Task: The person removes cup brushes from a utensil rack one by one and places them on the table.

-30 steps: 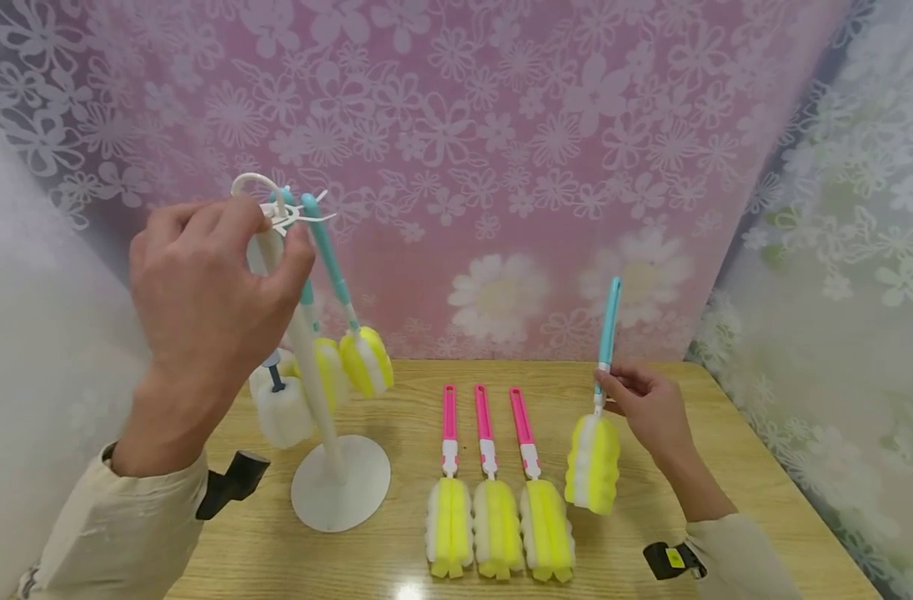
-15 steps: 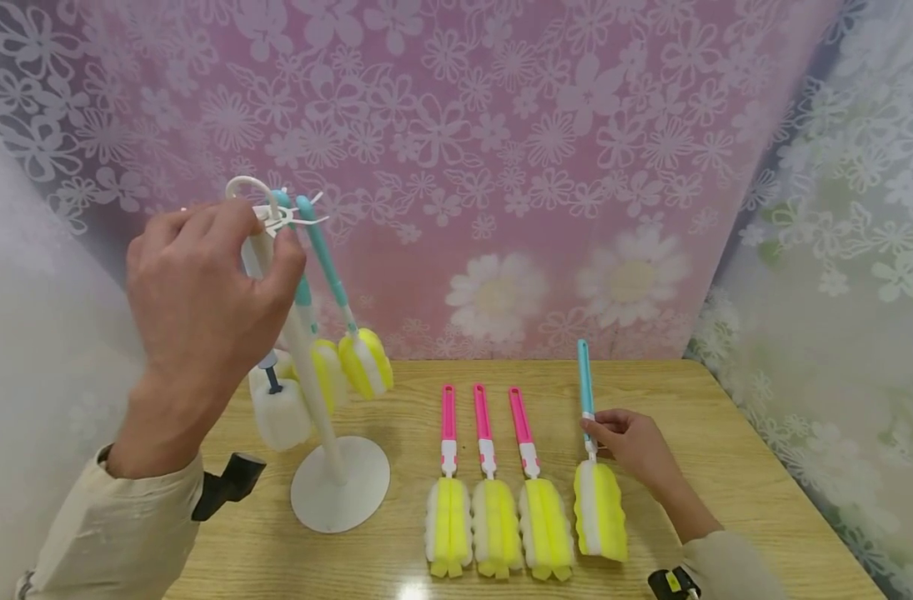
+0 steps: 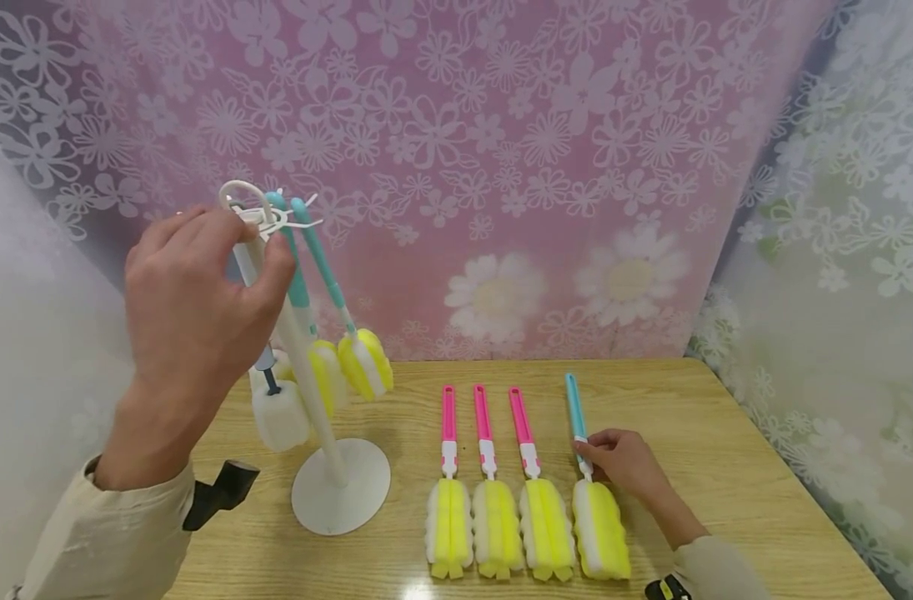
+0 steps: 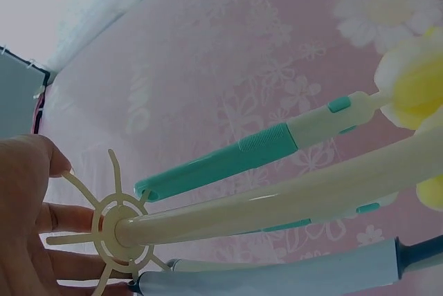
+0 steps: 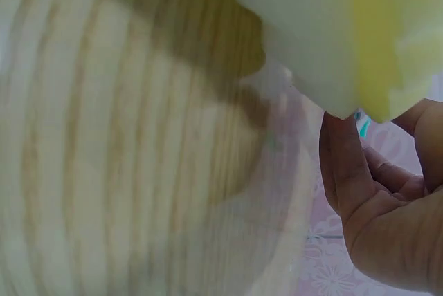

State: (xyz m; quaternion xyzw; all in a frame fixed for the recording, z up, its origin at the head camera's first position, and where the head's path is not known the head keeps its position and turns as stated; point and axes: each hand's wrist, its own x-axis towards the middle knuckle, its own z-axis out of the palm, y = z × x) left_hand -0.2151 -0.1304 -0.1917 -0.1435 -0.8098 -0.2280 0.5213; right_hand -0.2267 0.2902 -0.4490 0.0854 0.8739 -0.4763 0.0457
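The left hand (image 3: 201,292) grips the stand (image 3: 306,371) with bent fingers, the right hand (image 3: 627,460) pinches the blue-handled brush (image 3: 597,517), inside the table (image 3: 749,508) edges.

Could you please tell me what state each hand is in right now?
Left hand: closed, holding the stand at its top.
Right hand: closed, holding the blue brush between handle and sponge.

I see the stand (image 3: 323,417) on the left of the worktop (image 3: 726,467), with several hanging brushes (image 3: 365,364) around its pole and my left hand (image 3: 201,292) at its top. Right of it, three brushes (image 3: 498,525) lie side by side, handles pointing back toward the backdrop (image 3: 426,125). Just right of those, a fourth brush (image 3: 601,529) sits between my right hand's (image 3: 627,462) fingers.
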